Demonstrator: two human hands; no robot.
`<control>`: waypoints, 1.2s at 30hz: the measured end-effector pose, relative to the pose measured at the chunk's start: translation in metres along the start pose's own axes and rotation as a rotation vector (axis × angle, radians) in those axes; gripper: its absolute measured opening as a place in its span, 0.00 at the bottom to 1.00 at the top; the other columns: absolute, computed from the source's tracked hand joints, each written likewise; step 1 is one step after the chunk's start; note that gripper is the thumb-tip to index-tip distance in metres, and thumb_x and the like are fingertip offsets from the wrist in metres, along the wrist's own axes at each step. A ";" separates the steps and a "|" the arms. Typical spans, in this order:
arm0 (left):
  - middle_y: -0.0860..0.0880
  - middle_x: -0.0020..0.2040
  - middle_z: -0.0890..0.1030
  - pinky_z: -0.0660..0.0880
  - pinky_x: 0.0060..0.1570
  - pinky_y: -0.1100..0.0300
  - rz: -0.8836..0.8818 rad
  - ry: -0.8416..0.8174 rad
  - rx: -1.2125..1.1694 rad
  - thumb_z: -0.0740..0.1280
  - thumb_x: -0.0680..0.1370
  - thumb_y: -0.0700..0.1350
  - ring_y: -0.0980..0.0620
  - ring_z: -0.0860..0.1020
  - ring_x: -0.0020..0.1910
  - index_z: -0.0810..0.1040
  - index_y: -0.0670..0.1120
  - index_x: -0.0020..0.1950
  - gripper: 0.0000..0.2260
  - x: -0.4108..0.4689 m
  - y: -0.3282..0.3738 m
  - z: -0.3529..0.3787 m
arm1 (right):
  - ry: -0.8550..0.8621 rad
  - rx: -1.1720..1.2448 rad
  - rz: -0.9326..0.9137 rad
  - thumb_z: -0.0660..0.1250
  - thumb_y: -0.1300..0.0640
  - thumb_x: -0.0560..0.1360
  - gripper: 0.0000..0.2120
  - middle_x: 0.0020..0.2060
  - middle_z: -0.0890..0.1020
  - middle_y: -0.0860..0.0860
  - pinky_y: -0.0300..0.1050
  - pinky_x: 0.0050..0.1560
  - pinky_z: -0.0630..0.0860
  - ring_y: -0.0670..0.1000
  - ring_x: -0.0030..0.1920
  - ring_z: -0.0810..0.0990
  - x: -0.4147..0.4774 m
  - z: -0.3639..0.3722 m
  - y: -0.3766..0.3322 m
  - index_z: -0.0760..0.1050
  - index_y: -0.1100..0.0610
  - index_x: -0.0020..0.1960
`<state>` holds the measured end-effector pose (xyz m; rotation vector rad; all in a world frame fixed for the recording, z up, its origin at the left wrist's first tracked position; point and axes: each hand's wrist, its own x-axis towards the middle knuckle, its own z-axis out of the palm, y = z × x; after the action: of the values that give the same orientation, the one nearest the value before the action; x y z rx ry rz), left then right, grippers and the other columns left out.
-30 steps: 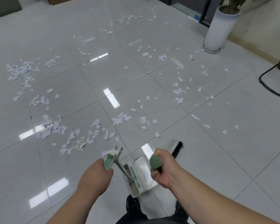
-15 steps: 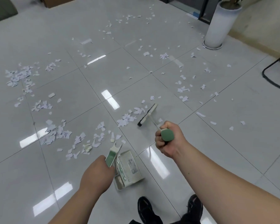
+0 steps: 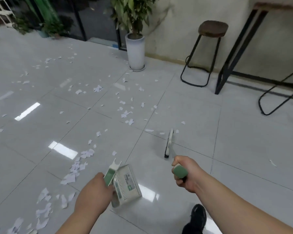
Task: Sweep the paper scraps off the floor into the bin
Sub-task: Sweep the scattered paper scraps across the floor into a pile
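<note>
"Why is the broom head (image 3: 168,146) stuck way out to the side?"

"So it can pull the bits back in, I think. The right hand (image 3: 186,174) has all its fingers wrapped tight round the green top of the stick. The brush end is down at the floor (image 3: 243,149), right by a few little bits near the tile line."

"And the other hand?"

"The left hand (image 3: 93,195) grips the green handle of the dustpan (image 3: 128,182), fingers curled round it. The pan is low and tipped, with its inside showing. I can't tell if it touches the floor. I guess it is kept close so it is ready once there is a pile."

"Where is all the paper?"

"The paper scraps (image 3: 85,154) are all over the floor. A thick bunch lies just left of the dustpan. More are spread out toward the white plant pot (image 3: 135,51). I see none in the pan."

"And the bin?"

"I can't see a bin from here. So the job has hardly begun, I'd say."

"What could go wrong?"

"Paper is light. A fast swipe could blow the bits away, so slow and gentle looks best. The black shoe (image 3: 197,217) is near too, and it could kick some about."
</note>
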<state>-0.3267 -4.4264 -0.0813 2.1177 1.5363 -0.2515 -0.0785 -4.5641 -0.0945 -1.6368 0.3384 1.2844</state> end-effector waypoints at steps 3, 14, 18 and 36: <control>0.50 0.39 0.78 0.68 0.34 0.56 0.088 -0.011 0.049 0.63 0.78 0.48 0.48 0.78 0.39 0.69 0.48 0.43 0.06 0.016 0.077 0.022 | 0.077 0.027 -0.011 0.64 0.65 0.67 0.08 0.31 0.70 0.55 0.37 0.26 0.60 0.51 0.23 0.64 0.013 -0.076 -0.023 0.71 0.56 0.44; 0.48 0.39 0.77 0.72 0.39 0.55 0.312 -0.112 0.262 0.60 0.79 0.45 0.45 0.77 0.39 0.67 0.46 0.44 0.05 0.028 0.378 0.128 | 0.296 0.134 0.025 0.64 0.66 0.69 0.06 0.33 0.71 0.55 0.37 0.27 0.62 0.52 0.28 0.66 0.060 -0.380 -0.095 0.72 0.58 0.43; 0.49 0.39 0.77 0.69 0.34 0.57 0.380 -0.154 0.305 0.60 0.80 0.46 0.48 0.77 0.37 0.67 0.47 0.44 0.06 0.020 0.457 0.167 | 0.382 0.122 0.056 0.64 0.66 0.68 0.05 0.33 0.70 0.54 0.40 0.31 0.60 0.53 0.32 0.65 0.079 -0.456 -0.102 0.71 0.58 0.42; 0.47 0.36 0.76 0.67 0.32 0.57 0.381 -0.205 0.306 0.62 0.78 0.45 0.48 0.73 0.32 0.69 0.45 0.43 0.06 0.025 0.547 0.207 | 0.389 0.071 0.155 0.62 0.64 0.66 0.06 0.31 0.67 0.53 0.38 0.28 0.59 0.52 0.29 0.61 0.151 -0.571 -0.095 0.67 0.56 0.39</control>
<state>0.2191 -4.6357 -0.1094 2.4789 1.0032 -0.5748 0.3786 -4.9342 -0.2022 -1.8236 0.7517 1.0449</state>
